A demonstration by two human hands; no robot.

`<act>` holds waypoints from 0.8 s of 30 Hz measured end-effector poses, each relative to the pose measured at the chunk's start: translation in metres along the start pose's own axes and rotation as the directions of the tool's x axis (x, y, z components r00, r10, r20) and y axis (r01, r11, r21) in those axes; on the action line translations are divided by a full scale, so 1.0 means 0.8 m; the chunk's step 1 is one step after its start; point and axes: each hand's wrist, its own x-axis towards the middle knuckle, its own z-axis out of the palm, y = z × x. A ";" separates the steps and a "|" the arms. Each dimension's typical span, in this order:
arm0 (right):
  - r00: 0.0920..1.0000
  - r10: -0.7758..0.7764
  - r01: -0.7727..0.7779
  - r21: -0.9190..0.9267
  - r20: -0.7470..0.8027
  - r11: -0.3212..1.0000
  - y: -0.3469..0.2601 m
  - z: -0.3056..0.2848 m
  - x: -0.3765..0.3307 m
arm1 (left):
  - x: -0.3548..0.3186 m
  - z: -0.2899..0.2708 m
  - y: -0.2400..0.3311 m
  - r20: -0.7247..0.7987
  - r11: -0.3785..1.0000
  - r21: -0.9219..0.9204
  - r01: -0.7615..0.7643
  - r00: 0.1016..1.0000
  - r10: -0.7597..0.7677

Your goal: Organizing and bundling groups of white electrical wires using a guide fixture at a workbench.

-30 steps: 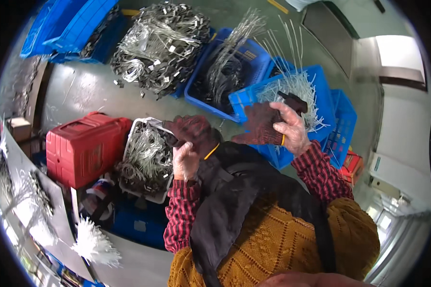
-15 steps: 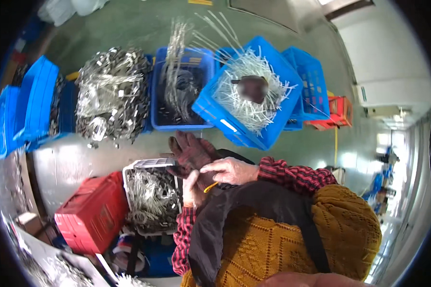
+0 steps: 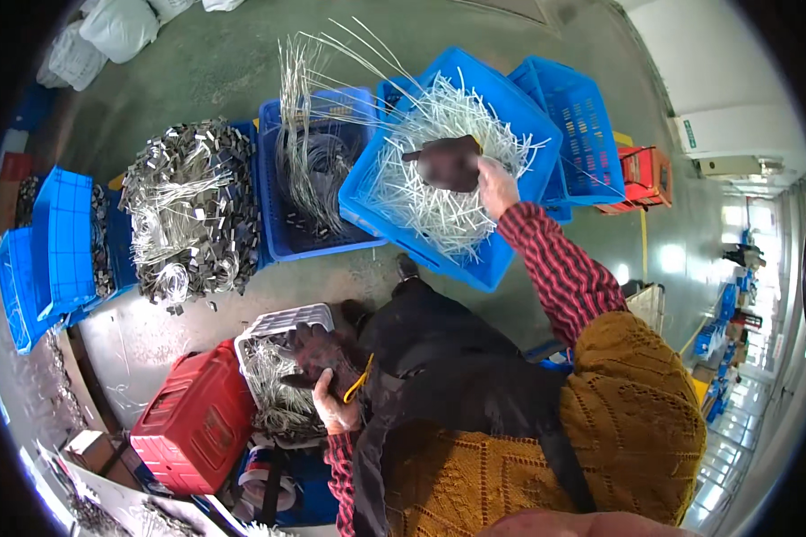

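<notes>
- Two gloved hands work apart now: my right hand (image 3: 461, 166) has gone from my lap out into the tilted blue plastic crate of white cable ties (image 3: 439, 192), clenched on some.
- Those ties fan out, mostly pointing away from me.
- My left hand (image 3: 324, 367) grasps wiring at the grey basket (image 3: 282, 320).

place: factory workshop | signs: concrete floor (image 3: 206, 72) | blue crates (image 3: 591, 134) of white ties | heaped metal clips (image 3: 192, 201)
</notes>
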 end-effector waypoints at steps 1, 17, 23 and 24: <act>0.995 0.080 -0.076 -0.061 0.064 0.995 0.022 0.007 0.021 | -0.006 0.011 -0.008 0.003 1.000 -0.024 -0.015 1.000 0.015; 0.822 0.431 -0.545 0.734 0.372 0.406 0.179 -0.063 0.131 | 0.013 0.069 -0.105 -0.047 0.932 0.320 -0.172 0.979 0.198; 0.722 0.494 -0.654 0.711 0.485 0.258 0.190 -0.074 0.124 | 0.017 0.114 -0.097 -0.147 1.000 -0.025 0.013 0.989 -0.016; 0.732 0.476 -0.648 0.713 0.487 0.267 0.193 -0.076 0.123 | 0.018 0.117 -0.099 -0.126 0.998 -0.059 0.012 0.992 -0.019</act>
